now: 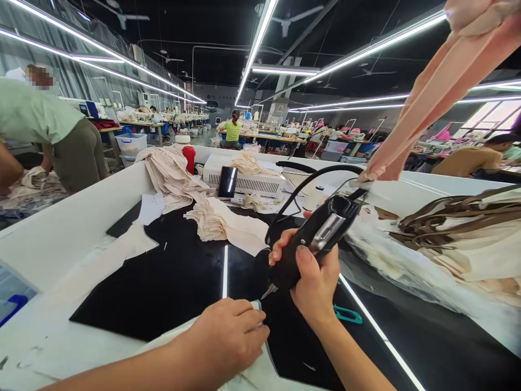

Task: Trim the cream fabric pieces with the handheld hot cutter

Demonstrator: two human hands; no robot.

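Observation:
My right hand (311, 274) is wrapped round a black corded hand tool (315, 236) whose metal tip points down at a pale fabric piece (260, 374) on the dark worktop (171, 282). My left hand (230, 336) lies on that fabric with the fingers curled, pressing its edge right beside the tool tip. The tool's black cable (303, 187) loops up behind it.
Stacks of cream fabric (223, 220), a white box (248, 182), a phone (227, 182) and a red bottle (189, 158) lie farther back. Bagged fabric with brown straps (456, 239) fills the right. Pink fabric (439, 87) hangs upper right. A person (44, 130) bends at left. Teal scissors (348, 314) sit near my right wrist.

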